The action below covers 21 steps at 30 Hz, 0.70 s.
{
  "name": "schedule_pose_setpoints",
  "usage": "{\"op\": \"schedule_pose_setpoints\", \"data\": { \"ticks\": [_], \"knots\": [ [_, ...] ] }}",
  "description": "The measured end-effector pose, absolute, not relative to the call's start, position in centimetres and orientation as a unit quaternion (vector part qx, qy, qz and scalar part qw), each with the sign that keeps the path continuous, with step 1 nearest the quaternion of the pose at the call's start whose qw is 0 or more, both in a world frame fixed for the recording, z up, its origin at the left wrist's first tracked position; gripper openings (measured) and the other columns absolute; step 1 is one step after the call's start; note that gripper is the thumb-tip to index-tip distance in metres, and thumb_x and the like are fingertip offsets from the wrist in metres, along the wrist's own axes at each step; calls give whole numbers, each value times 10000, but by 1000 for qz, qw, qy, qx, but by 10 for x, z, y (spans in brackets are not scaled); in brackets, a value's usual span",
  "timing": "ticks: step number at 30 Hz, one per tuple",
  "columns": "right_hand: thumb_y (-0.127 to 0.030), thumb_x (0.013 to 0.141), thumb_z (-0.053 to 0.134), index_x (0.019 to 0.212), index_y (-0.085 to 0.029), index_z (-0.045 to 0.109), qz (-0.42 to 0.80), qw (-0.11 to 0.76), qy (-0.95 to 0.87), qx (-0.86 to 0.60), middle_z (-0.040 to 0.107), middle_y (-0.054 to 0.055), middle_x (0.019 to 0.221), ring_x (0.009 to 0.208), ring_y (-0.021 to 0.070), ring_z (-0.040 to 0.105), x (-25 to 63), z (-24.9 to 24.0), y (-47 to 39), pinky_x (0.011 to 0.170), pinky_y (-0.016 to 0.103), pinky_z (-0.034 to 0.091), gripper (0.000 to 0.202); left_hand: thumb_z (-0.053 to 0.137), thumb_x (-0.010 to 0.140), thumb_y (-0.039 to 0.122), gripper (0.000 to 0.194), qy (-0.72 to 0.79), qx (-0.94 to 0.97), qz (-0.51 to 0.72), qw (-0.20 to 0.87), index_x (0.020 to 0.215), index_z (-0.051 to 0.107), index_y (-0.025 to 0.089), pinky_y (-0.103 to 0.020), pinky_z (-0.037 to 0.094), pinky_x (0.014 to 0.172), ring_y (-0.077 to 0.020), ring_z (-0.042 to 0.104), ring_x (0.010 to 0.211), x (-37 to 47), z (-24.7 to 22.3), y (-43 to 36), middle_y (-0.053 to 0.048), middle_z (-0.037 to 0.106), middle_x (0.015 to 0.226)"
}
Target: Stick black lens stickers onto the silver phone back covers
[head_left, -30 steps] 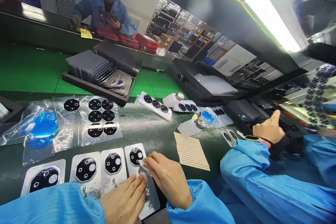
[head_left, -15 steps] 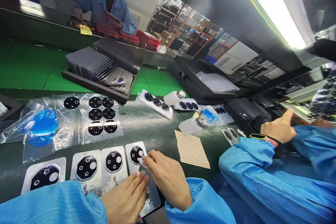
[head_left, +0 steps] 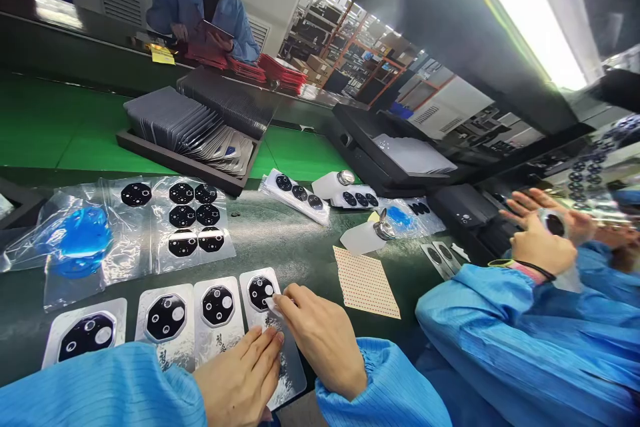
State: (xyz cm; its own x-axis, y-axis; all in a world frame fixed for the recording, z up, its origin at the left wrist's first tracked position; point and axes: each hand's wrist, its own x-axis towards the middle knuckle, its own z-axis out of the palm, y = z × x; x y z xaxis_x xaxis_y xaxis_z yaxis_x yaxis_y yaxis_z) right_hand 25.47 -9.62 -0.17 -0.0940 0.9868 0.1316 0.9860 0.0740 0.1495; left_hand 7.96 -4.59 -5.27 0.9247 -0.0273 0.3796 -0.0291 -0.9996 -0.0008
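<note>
My left hand [head_left: 241, 373] lies flat, fingers stretched out, on the lower part of a silver phone back cover [head_left: 287, 380]. My right hand [head_left: 323, 333] pinches a small white wipe [head_left: 273, 306]. It is pressed near the black octagonal camera plate [head_left: 260, 290] at the top of that cover. To the left lie three more silver covers, a near one [head_left: 204, 340], a middle one [head_left: 145, 320] and a far-left one [head_left: 120, 310], each with a similar black plate. My left sleeve hides part of them.
Behind lie black plates on clear film [head_left: 231, 250], a blue film roll [head_left: 80, 240], two bottles [head_left: 360, 240] and a dotted tan sheet [head_left: 367, 283]. Dark trays [head_left: 175, 160] of panels stand on the green belt [head_left: 295, 157]. A co-worker's arms [head_left: 465, 313] are at right.
My right hand and the wipe have shifted only slightly at the camera plate; my left hand stays put. The co-worker at right has raised both hands, now with a plate in clear film.
</note>
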Motion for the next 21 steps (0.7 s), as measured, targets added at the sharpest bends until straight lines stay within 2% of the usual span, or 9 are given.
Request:
{"op": "schedule_pose_setpoints", "data": {
  "ticks": [8, 14, 21],
  "knots": [
    [-123, 926, 538, 884, -205, 598, 98, 12, 731, 675, 594, 10, 775, 672, 140, 526, 252, 1, -97, 570, 295, 282, 109, 391, 983, 392, 443, -16, 982, 189, 0, 1173, 610, 58, -420, 307, 1053, -273, 550, 1206, 79, -53, -47, -155, 613, 1275],
    [-91, 908, 536, 901, -208, 592, 103, 16, 734, 671, 590, 6, 779, 665, 145, 524, 252, 1, -97, 577, 302, 300, 130, 385, 982, 405, 444, 7, 983, 185, 8, 1180, 609, 76, -422, 289, 1079, -269, 525, 1237, 80, -55, -51, -139, 600, 1298],
    [-86, 878, 581, 873, -199, 593, 99, 13, 730, 676, 586, 4, 772, 667, 149, 518, 252, -2, -98, 575, 298, 282, 114, 365, 993, 390, 460, -17, 982, 190, -4, 1177, 604, 43, -430, 310, 1049, -284, 545, 1215, 80, -52, -46, -167, 607, 1278]
  ]
}}
